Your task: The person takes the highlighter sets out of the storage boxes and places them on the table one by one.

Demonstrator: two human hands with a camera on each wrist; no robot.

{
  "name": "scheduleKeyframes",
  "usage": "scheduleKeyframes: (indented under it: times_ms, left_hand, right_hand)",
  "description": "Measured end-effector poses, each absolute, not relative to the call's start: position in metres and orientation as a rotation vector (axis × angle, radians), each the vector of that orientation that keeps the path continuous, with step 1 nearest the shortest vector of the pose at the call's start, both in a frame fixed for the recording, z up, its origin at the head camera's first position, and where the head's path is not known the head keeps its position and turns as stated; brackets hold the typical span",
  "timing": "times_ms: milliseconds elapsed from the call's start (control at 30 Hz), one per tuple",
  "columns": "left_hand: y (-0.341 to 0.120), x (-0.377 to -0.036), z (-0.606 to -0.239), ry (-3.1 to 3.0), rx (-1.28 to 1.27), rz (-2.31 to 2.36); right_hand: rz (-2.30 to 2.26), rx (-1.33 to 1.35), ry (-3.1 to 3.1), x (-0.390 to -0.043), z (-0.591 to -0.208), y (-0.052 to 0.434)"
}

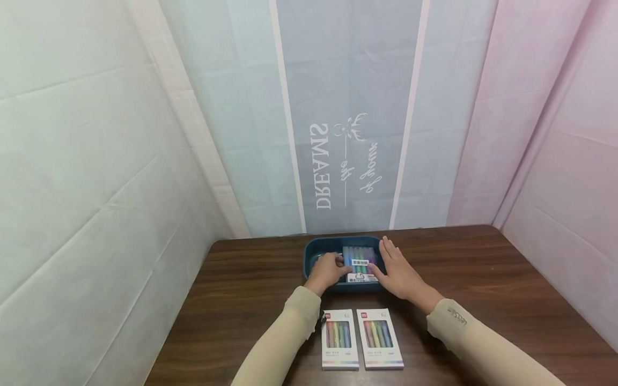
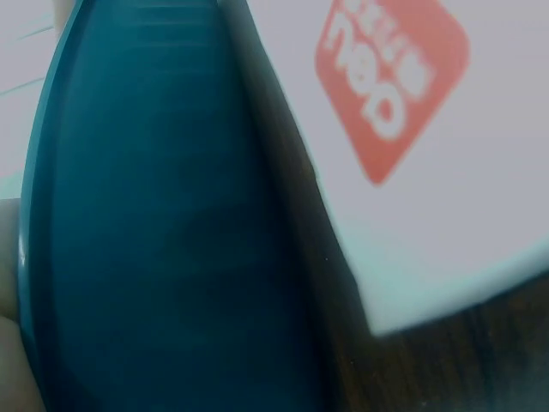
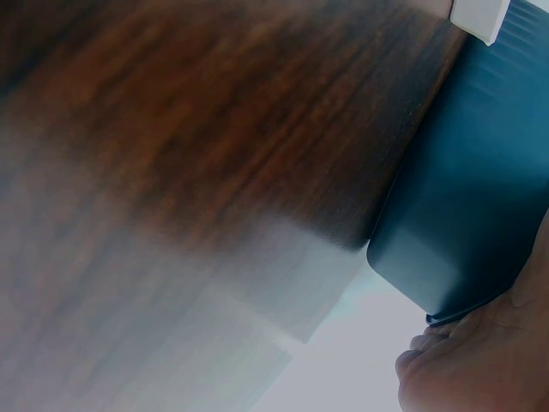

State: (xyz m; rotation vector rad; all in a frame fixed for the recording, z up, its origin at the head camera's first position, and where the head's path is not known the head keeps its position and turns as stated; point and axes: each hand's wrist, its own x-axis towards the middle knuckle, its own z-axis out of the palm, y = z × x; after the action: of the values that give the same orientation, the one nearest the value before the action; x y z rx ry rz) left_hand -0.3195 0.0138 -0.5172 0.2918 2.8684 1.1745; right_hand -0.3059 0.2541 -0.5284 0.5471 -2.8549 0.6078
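Pen box [image 1: 359,264], label writing illegible

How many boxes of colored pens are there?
3. One pen box lies in the blue tray between the left hand and right hand. Two pen boxes lie side by side on the table. More may be hidden beneath.

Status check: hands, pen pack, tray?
Left hand grips pen pack inside blue tray. Right hand flat, fingers straight, against tray's right side. Two more pen boxes on table, clear of tray.
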Motion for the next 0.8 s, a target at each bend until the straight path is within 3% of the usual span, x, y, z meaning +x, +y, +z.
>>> scheduleKeyframes:
  times_ms: [800]
  left_hand:
    - [0.0077, -0.3266, -0.52, 2.558, 0.246, 1.502]
  right_hand:
    - [0.62, 0.527, -2.901, -0.3092, -0.5304, 0.2564]
